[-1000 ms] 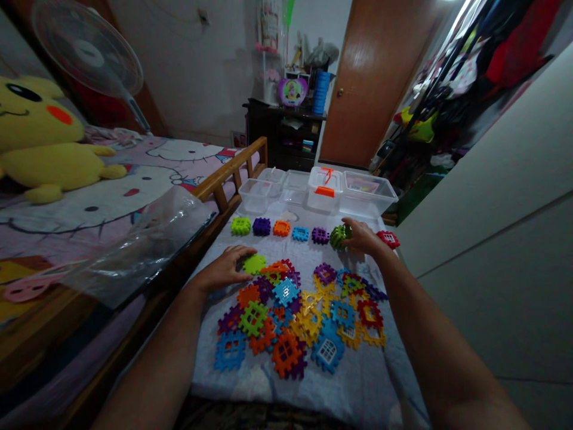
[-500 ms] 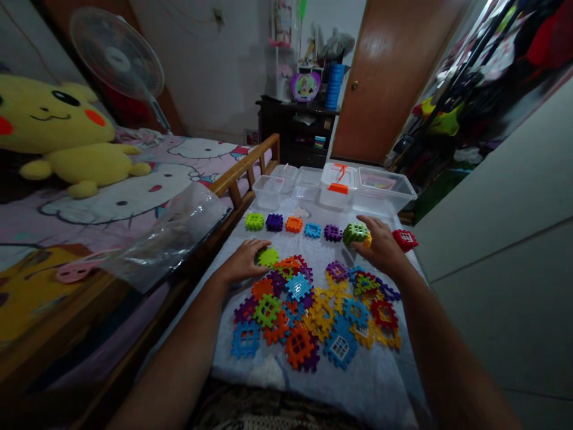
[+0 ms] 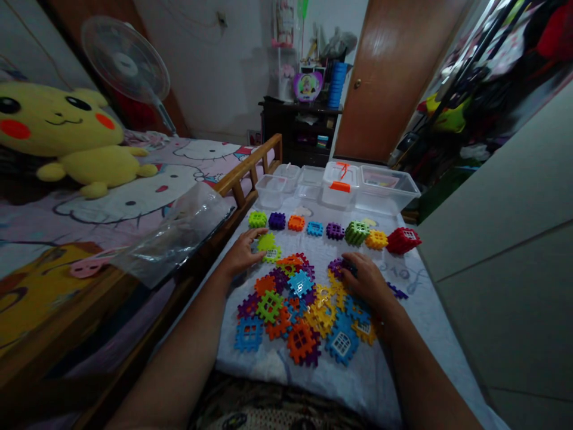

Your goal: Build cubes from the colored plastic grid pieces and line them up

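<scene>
My left hand [image 3: 244, 255] is at the left of the pile, its thumb and fingers closed around a light green plastic building piece [image 3: 266, 241]. Just below that piece is another light green one with a white window [image 3: 271, 255]. My right hand [image 3: 366, 279] reaches down over the right side of the pile, its fingers curled beside a purple piece [image 3: 335, 267]. Something dark shows between its finger and thumb, too hidden to name. Notched orange [image 3: 301, 342], blue [image 3: 248, 333] and yellow pieces [image 3: 321, 316] lie loose between the forearms.
Behind the pile runs a row of colour-sorted stacks, among them a green stack [image 3: 357, 233], a yellow stack [image 3: 376, 239] and a red stack [image 3: 403, 240]. Clear plastic boxes [image 3: 389, 186] stand at the far end. A wooden bed rail [image 3: 250, 167] borders the left side.
My right hand has left the green stack and come back toward me to the pile, uncovering the yellow stack. My left hand has shifted slightly away from me with the light green piece.
</scene>
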Demonstrator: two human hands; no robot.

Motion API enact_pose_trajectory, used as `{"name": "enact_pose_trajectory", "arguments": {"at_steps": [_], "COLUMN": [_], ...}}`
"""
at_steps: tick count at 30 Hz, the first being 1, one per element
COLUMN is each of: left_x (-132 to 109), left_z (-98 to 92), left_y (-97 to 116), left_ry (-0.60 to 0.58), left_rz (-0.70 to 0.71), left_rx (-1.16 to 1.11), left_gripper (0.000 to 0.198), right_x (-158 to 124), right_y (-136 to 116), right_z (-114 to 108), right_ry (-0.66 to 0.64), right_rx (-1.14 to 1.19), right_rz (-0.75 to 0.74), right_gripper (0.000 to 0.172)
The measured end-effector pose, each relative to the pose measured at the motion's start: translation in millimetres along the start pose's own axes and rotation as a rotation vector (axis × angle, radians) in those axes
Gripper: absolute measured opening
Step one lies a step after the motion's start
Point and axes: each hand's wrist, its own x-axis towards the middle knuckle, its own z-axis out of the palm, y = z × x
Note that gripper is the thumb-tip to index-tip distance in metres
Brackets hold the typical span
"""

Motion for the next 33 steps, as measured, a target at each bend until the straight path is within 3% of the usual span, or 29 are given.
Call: {"name": "enact_pose_trajectory", "arguments": {"at_steps": [9, 21, 27, 33], "left_x": [-2.8, 0.8, 8.2, 20.3], "left_z": [3.2, 3.7, 0.7, -2.4], "left_y": [12.1, 1.3, 11.1, 21.9], "left_ry": [-0.228, -0.29, -0.394, -0.495], "left_rz": [0.002, 0.012, 0.034, 0.084], "left_rx": [0.106, 0.154, 0.279, 0.422], "left_gripper": [0.065, 0.069, 0.069, 0.056], "right_x": [-0.3, -0.7, -0.4, -0.4], "right_y": [4.1, 4.4, 3.9, 5.3], "right_z": [5.9, 6.6, 6.2, 7.1], "right_ry": [0.02, 0.018, 0.003, 0.007], "right_rx": [0.006, -0.006, -0.009, 0.002], "right_rz": [0.024, 0.002, 0.011, 0.002], "right_gripper": [0.034, 0.03, 0.031, 0.031]}}
